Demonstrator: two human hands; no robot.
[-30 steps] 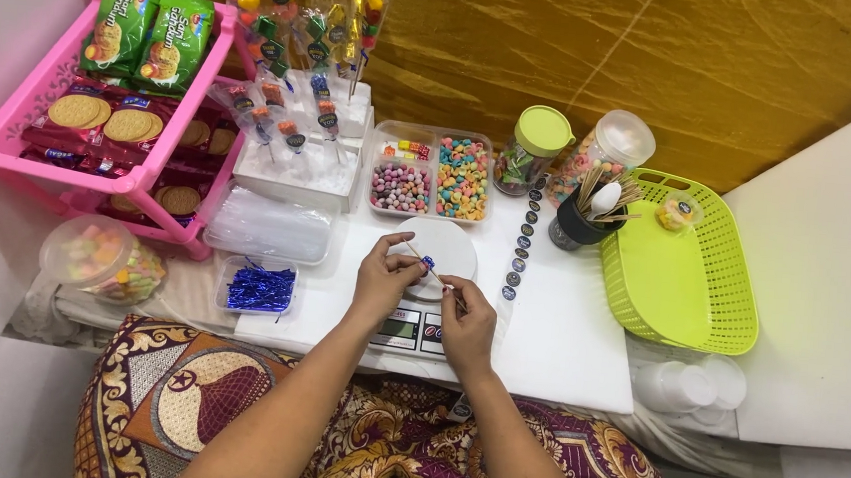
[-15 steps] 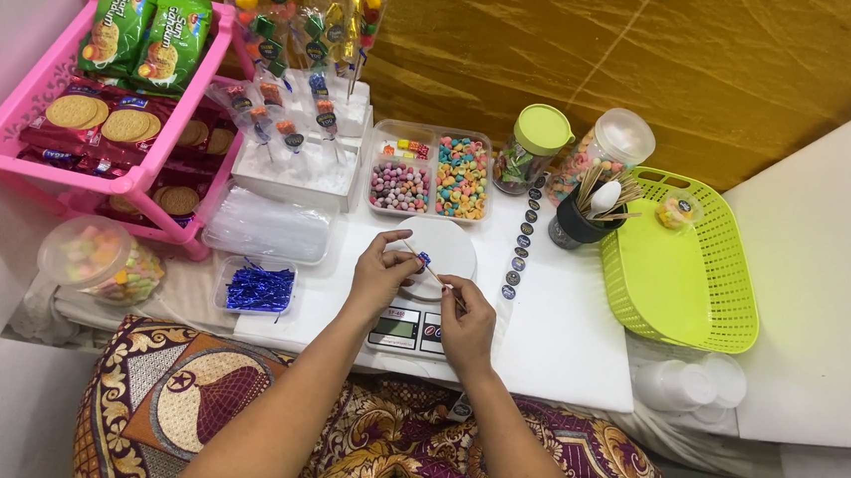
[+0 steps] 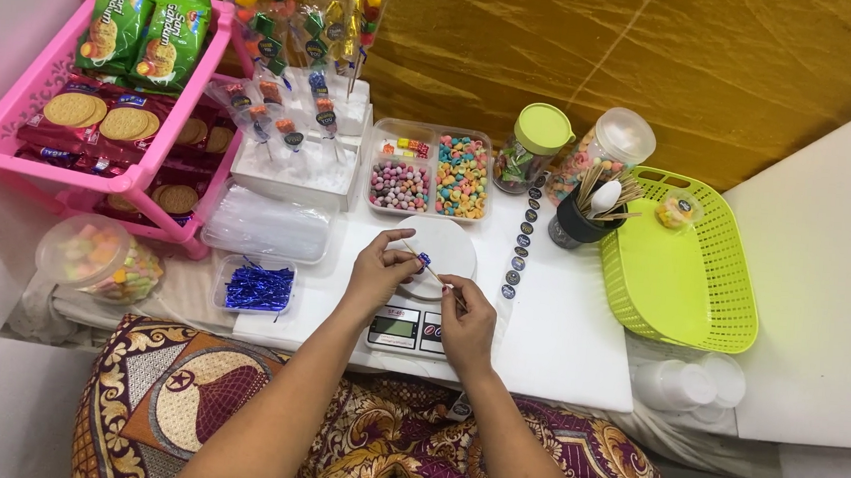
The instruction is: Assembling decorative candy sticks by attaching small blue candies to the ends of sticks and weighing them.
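My left hand [image 3: 382, 266] and my right hand [image 3: 467, 320] meet over a small white kitchen scale [image 3: 434, 245] near the front of the white table. Between them runs a thin wooden skewer [image 3: 438, 273] with a small blue candy threaded on it. The left fingers pinch the candy end and the right fingers grip the lower end. Just behind the scale stands a clear divided tray of coloured candies [image 3: 431, 173].
A pink rack [image 3: 13, 145] with biscuit packs stands at the left, and finished candy skewers stand in a white block [image 3: 296, 165]. A box of blue twist ties [image 3: 258, 285], two candy jars [image 3: 531, 157], a cup of skewers [image 3: 587, 215], a sticker strip [image 3: 522, 238] and a green basket [image 3: 688, 267] surround the scale.
Both hands stay over the scale. The fingers have shifted slightly on the skewer, and the blue candy sits a little further along it.
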